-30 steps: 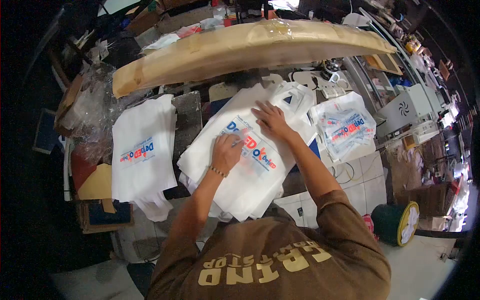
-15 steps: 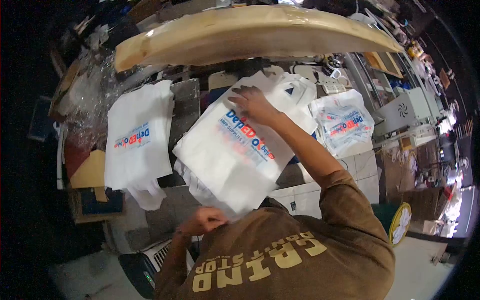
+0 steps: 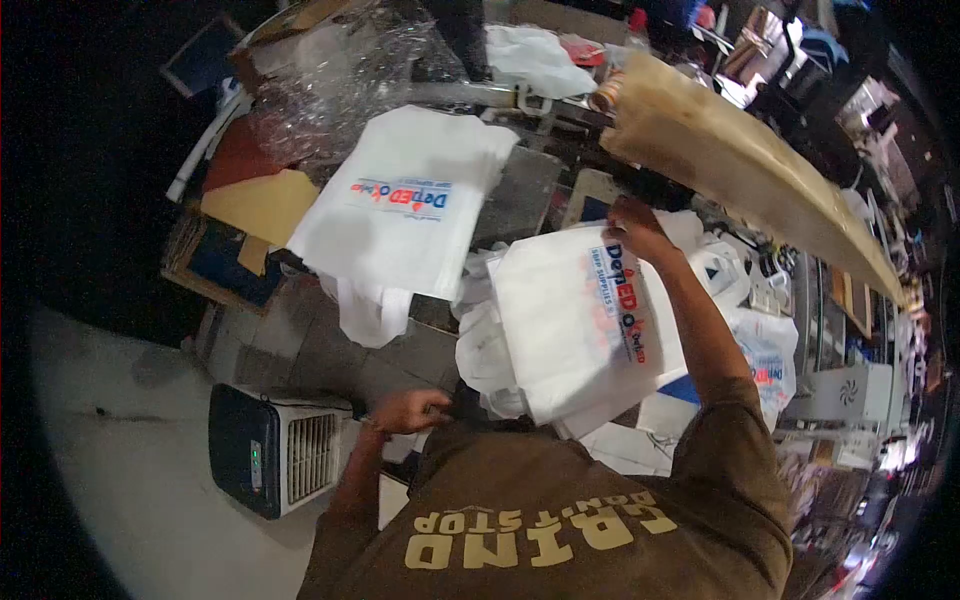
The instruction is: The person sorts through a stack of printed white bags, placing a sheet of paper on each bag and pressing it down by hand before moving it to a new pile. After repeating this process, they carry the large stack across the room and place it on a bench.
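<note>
My right hand (image 3: pixel 640 232) is at the far edge of a printed white bag (image 3: pixel 555 320), its fingers bent around that edge beside the blue and red lettering. This bag lies on top of other white bags, whose loops (image 3: pixel 488 350) stick out at the left. My left hand (image 3: pixel 412 411) is curled closed in front of my body, to the left of the bag's near corner and apart from it. No object shows in its fingers. A second stack of printed white bags (image 3: pixel 400 240) lies further left, with a handle loop hanging over the table edge.
A long tan wrapped roll (image 3: pixel 750 160) stretches across the back right. Clear plastic wrap (image 3: pixel 340 95) is heaped at the back left. More printed bags (image 3: pixel 765 350) lie to the right, near a grey machine (image 3: pixel 848 395). An air cooler (image 3: pixel 280 450) stands on the floor at left.
The view has swung to the left, showing more of the left stack and the cooler. My right hand's spread fingers have bent at the bag's edge. My left hand has moved away from the near corner.
</note>
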A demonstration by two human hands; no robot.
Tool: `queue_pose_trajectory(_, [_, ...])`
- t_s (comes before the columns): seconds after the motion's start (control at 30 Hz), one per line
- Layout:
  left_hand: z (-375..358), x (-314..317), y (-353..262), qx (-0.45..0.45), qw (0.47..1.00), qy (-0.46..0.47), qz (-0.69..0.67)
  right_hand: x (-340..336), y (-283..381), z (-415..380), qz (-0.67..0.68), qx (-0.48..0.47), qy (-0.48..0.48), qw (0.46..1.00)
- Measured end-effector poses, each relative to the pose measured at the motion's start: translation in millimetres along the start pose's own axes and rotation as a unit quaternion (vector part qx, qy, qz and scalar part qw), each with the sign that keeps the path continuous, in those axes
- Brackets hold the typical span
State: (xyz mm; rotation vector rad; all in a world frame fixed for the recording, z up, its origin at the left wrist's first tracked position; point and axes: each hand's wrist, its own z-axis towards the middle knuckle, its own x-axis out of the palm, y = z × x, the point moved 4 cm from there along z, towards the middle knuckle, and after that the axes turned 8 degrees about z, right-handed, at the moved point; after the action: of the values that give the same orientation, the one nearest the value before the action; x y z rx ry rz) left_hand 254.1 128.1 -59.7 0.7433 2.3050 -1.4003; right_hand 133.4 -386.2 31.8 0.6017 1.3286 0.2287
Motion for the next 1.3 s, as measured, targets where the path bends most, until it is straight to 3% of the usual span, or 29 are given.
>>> queue_pose_trajectory(0.07, [20.0,1.2,-33.3,0.03,0.999,0.037,-0.005,-31.2,59.3,-7.9,-0.167,-0.099,-0.085,0.977])
queue_pose_trajectory(0.2, [48.5,31.4,-23.8,0.012,0.999,0.01,-0.046,-59.1,141.2,-33.2,-0.187,-0.144,-0.158,0.959])
queue_pose_trajectory(0.27, [56.2,43.8,-13.9,0.08,0.987,-0.113,-0.085,-68.3,172.6,-49.7,-0.221,-0.169,-0.136,0.951])
queue_pose_trajectory(0.3, [57.1,36.1,-22.0,0.08,0.986,-0.116,-0.086,-76.8,195.8,-57.2,-0.215,-0.172,-0.141,0.951])
queue_pose_trajectory(0.37, [51.4,23.8,-43.3,-0.048,0.991,0.025,-0.123,-94.8,242.8,-71.5,-0.198,-0.171,-0.135,0.956])
queue_pose_trajectory(0.4, [52.3,16.6,-53.4,-0.048,0.991,0.025,-0.124,-104.1,260.6,-78.1,-0.188,-0.167,-0.126,0.96])
queue_pose_trajectory(0.43, [52.4,-2.2,-72.5,0.088,0.989,-0.119,-0.025,-111.7,275.5,-85.0,-0.188,-0.166,-0.125,0.96])
queue_pose_trajectory(0.47, [44.5,-19.0,-90.2,0.222,0.937,-0.257,0.076,-118.2,286.9,-90.4,-0.163,-0.144,-0.113,0.969])
queue_pose_trajectory(0.53, [54.7,-26.8,-92.6,0.194,0.947,-0.239,-0.093,-126.0,307.4,-87.4,-0.142,-0.116,-0.104,0.977])
queue_pose_trajectory(0.6, [48.4,-36.7,-86.9,0.156,0.913,-0.245,-0.286,-131.5,324.3,-70.6,-0.106,-0.027,-0.192,0.975])
queue_pose_trajectory(0.67, [28.9,-60.7,-79.2,0.13,0.875,-0.318,-0.342,-132.9,322.4,-37.9,0.082,0.02,-0.204,0.975])
queue_pose_trajectory(0.7, [14.3,-76.0,-78.0,0.105,0.866,-0.364,-0.326,-128.1,318.6,-19.1,0.154,-0.01,-0.217,0.964])
queue_pose_trajectory(0.77, [-15.9,-113.2,-75.7,0.0,0.867,-0.446,-0.222,-107.0,295.6,23.4,0.29,-0.04,-0.227,0.929])
queue_pose_trajectory(0.8, [-27.8,-139.4,-72.1,-0.063,0.862,-0.477,-0.158,-97.0,282.2,43.1,0.31,0.009,-0.19,0.931])
queue_pose_trajectory(0.83, [-37.9,-168.3,-70.5,-0.102,0.853,-0.501,-0.106,-84.1,272.3,61.3,0.302,-0.002,-0.217,0.928])
queue_pose_trajectory(0.9, [-24.4,-233.3,-38.1,0.003,0.808,-0.566,-0.164,-40.8,237.4,97.3,0.31,0.025,-0.257,0.915])
queue_pose_trajectory(0.93, [-15.0,-272.2,-19.3,0.003,0.818,-0.562,-0.122,-17.9,229.0,108.0,0.344,0.067,-0.263,0.899])
queue_pose_trajectory(0.97, [4.6,-318.6,7.8,-0.034,0.844,-0.534,-0.044,48.5,175.9,136.6,0.238,0.026,-0.356,0.903])
queue_pose_trajectory(1.0, [27.5,-351.9,33.5,-0.058,0.859,-0.509,0.012,60.8,191.9,130.0,0.317,0.094,-0.317,0.889])
queue_pose_trajectory(1.03, [55.9,-379.0,65.5,-0.082,0.872,-0.48,0.058,102.1,158.5,145.3,0.36,0.078,-0.301,0.88])
queue_pose_trajectory(1.07, [84.0,-400.3,111.7,-0.079,0.873,-0.477,0.06,130.2,151.3,145.7,0.421,0.137,-0.284,0.851])
queue_pose_trajectory(1.13, [145.1,-420.8,183.7,-0.032,0.907,-0.415,0.069,151.1,163.5,136.8,0.381,0.166,-0.291,0.862])
queue_pose_trajectory(1.17, [155.7,-421.6,181.2,-0.027,0.908,-0.412,0.071,155.8,168.4,130.9,0.367,0.167,-0.282,0.871])
queue_pose_trajectory(1.23, [165.8,-411.6,174.7,-0.194,0.829,-0.485,0.198,177.6,155.5,134.2,0.299,0.14,-0.277,0.902])
queue_pose_trajectory(1.3, [158.8,-398.3,153.9,-0.218,0.823,-0.497,0.17,177.2,154.0,133.4,0.314,0.155,-0.28,0.894])
